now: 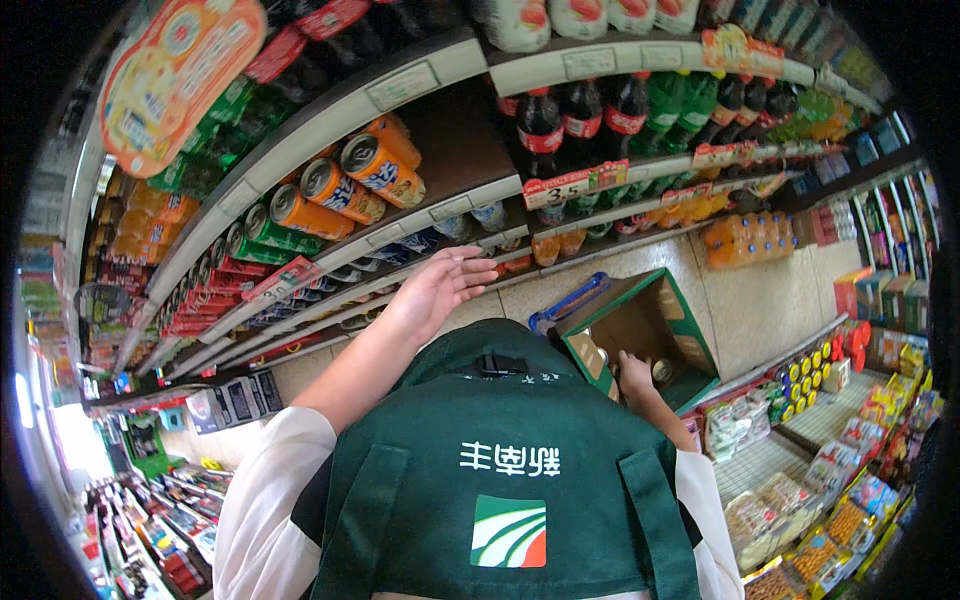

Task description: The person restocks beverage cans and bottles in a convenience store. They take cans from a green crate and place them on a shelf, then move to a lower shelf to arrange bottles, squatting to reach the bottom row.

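Note:
My left hand [450, 283] is held out in front of the drinks shelf [480, 196], palm partly up, fingers apart and nothing in it. My right hand [636, 373] reaches down into an open green and brown cardboard box [679, 311]. Beside its fingers in the box stands a metal can [661, 370]; whether the fingers grip another can is hidden. Orange drink cans [382, 176] stand on the shelf above my left hand, next to green cans [274, 234] and red cans [217, 281]. To the right of the orange cans, dark shelf board shows.
A blue bar [574, 300], perhaps a cart handle, is beside the box. Shrink-wrapped orange drink bottles [750, 238] stand on the tiled floor. Cola bottles [540, 124] line the shelf at upper right. Packaged snacks [825, 517] fill a low rack at right. I wear a green apron [420, 480].

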{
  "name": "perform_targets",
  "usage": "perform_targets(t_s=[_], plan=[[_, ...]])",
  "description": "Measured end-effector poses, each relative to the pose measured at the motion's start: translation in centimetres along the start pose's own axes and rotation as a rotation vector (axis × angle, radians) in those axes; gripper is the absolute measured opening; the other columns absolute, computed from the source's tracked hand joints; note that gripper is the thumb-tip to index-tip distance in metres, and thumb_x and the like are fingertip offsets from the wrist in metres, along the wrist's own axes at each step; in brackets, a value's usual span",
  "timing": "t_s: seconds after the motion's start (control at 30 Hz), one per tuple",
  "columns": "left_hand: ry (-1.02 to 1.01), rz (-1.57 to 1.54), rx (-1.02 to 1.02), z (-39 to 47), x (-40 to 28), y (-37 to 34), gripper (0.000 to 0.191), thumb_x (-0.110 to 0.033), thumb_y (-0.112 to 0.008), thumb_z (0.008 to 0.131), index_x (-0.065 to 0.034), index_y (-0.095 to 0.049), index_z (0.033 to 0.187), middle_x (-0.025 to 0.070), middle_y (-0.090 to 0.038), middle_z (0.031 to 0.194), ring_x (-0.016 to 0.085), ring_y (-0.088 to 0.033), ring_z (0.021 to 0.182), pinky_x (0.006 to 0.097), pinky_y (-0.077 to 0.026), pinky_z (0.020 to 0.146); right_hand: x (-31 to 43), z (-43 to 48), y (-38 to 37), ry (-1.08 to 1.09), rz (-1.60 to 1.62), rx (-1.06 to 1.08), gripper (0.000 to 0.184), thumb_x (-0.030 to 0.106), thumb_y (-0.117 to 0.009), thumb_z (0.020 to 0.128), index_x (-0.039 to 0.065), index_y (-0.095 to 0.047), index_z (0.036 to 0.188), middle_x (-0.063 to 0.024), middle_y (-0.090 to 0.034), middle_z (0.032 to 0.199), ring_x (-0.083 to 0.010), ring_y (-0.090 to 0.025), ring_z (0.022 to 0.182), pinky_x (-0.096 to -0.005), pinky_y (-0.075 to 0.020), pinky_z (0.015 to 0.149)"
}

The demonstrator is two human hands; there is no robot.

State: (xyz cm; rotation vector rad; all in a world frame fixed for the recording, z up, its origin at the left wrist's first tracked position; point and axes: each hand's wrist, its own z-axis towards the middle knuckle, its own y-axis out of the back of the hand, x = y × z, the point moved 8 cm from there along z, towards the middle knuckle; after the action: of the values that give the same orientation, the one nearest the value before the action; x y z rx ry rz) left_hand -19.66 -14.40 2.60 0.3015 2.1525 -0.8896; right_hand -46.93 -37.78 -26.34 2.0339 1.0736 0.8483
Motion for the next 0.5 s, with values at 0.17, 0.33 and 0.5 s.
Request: perform_targets(t_s=[0.17,0.33,0.5], plan=[[-0.004,0.009,0.003,0.3,-0.4,0.7,0.035,-0.021,-0.039,0.093,0.0000,-0.041,0.122,0.0180,-0.053,0.119,0.026,-0.052,0.111,0.0359,-0.042,0.092,-1.9,-0.9,6.6,-0.095,0.160,-0.129,0.056,0.022,-0.077,0.055,0.006,-0.051,0.102,-0.0170,-0.059,0.100,-0.0352,-0.057,0.095,-0.0444,-0.0457,0.081],[0.058,0.003,0.045,0.5,0.3,1.1,0.035,-0.020,-0.037,0.094,0.0010,-0.041,0.122,0.0179,-0.053,0.119,0.027,-0.053,0.109,0.0369,-0.044,0.092,3.9,-5.8,20.8,0.021,0.191,-0.325,0.050,0.019,-0.075,0.056,0.005,-0.053,0.099,-0.0161,-0.056,0.095,-0.0359,-0.056,0.088,-0.0423,-0.0476,0.076],[0.076,-0.042,0.073,0.9,0.9,0.9,0.038,-0.020,-0.038,0.094,0.0020,-0.040,0.125,0.0176,-0.051,0.121,0.027,-0.052,0.111,0.0366,-0.043,0.094,15.9,-11.6,34.5,0.283,0.324,-0.662,0.052,0.015,-0.072,0.059,0.006,-0.052,0.106,-0.0151,-0.052,0.095,-0.0367,-0.056,0.086,-0.0419,-0.0472,0.072]])
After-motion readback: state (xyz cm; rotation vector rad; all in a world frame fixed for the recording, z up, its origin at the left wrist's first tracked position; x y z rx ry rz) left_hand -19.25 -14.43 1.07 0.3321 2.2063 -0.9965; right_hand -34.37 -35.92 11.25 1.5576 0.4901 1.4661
